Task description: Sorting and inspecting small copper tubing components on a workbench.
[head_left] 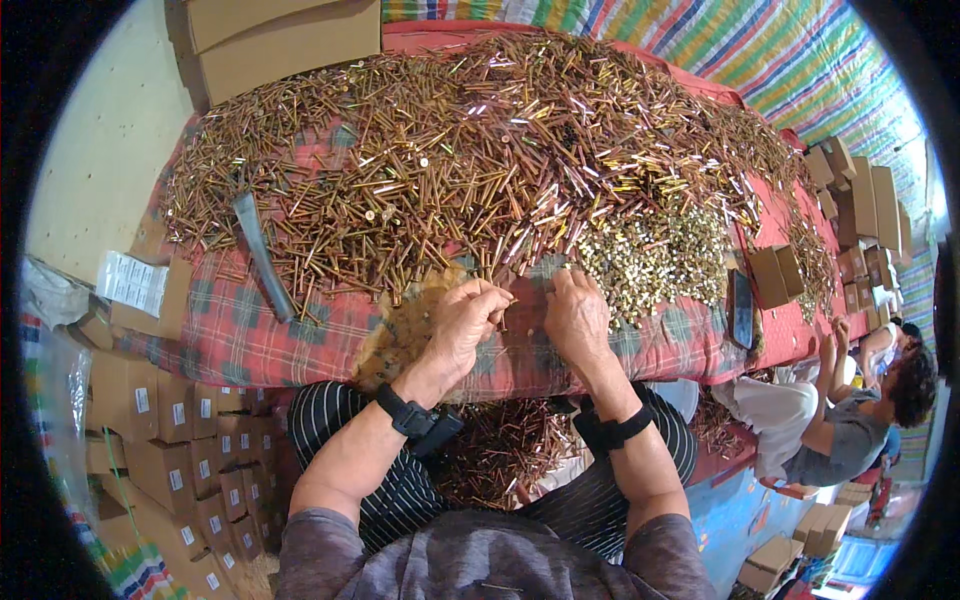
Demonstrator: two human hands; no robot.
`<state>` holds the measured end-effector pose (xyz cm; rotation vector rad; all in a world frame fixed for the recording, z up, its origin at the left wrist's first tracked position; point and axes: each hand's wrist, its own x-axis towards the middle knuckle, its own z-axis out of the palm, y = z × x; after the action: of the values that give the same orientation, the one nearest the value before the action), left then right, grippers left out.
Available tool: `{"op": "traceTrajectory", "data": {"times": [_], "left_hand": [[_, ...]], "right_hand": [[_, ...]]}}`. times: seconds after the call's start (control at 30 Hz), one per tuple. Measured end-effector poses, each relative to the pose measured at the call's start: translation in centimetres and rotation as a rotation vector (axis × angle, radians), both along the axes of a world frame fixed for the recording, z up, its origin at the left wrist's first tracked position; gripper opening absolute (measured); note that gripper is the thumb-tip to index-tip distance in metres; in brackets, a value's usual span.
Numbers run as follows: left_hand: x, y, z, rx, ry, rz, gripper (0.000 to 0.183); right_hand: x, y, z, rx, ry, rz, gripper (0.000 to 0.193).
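Observation:
My left hand is closed in a pinch around a thin brass-coloured bolt, mostly hidden by the fingers. A short gap away, my right hand has its fingers bent together beside a heap of small gold-coloured nuts; whatever they hold is hidden. Both hands are over the near edge of a table covered in red and green plaid cloth. Beyond them spreads a wide pile of long brass-coloured bolts.
A curved grey strip lies at the left of the pile. To the right are a dark oblong case and a small open carton. Stacked cartons stand at lower left. More bolts lie between my knees. Another person sits at right.

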<state>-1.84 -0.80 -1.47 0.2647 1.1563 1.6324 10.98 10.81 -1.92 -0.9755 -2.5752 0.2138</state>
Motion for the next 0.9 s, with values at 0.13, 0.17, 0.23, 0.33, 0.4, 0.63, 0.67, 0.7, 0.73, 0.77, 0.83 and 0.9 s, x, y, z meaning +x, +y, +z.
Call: {"op": "traceTrajectory", "data": {"times": [0.13,0.17,0.23,0.33,0.4,0.63,0.67,0.7,0.73,0.77,0.83,0.9], "left_hand": [[-0.1,0.0,-0.2,0.017,-0.002,-0.009,0.006],[-0.1,0.0,-0.2,0.016,-0.003,-0.009,0.006],[0.0,0.1,-0.1,0.015,-0.037,-0.011,0.005],[-0.1,0.0,-0.1,-0.004,-0.059,0.013,0.003],[-0.1,0.0,-0.1,-0.004,-0.067,0.007,0.002],[-0.2,0.0,0.0,-0.003,-0.081,-0.079,0.003],[-0.3,0.0,0.0,-0.003,-0.081,-0.077,0.003],[-0.4,0.0,0.0,-0.017,-0.106,-0.081,0.003],[-0.4,0.0,0.0,-0.031,-0.131,-0.085,0.004],[-0.4,0.0,0.1,-0.03,-0.132,-0.086,0.004],[-0.3,0.1,0.3,-0.045,-0.154,-0.094,0.004],[-0.7,0.0,0.0,-0.04,-0.17,-0.102,0.004]], "right_hand": [[0.0,-0.2,0.4,-0.062,0.174,0.017,0.009],[0.0,-0.3,0.5,-0.112,0.265,0.03,0.009],[0.0,-0.8,0.7,-0.405,0.405,0.034,0.009],[0.0,-1.7,1.9,-0.872,0.595,0.044,0.011],[0.1,-2.2,3.1,-1.067,0.597,0.05,0.013],[0.3,-3.0,3.0,-0.864,0.525,0.189,0.014],[0.2,-3.2,3.2,-0.865,0.524,0.19,0.014],[0.1,-3.4,3.4,-0.926,0.546,0.164,0.013],[0.1,-3.4,3.4,-0.988,0.568,0.137,0.013],[0.2,-3.4,3.4,-0.987,0.568,0.136,0.013],[0.3,-3.3,3.1,-0.87,0.539,0.164,0.013],[0.2,-3.3,3.6,-0.794,0.507,0.2,0.012]]}}
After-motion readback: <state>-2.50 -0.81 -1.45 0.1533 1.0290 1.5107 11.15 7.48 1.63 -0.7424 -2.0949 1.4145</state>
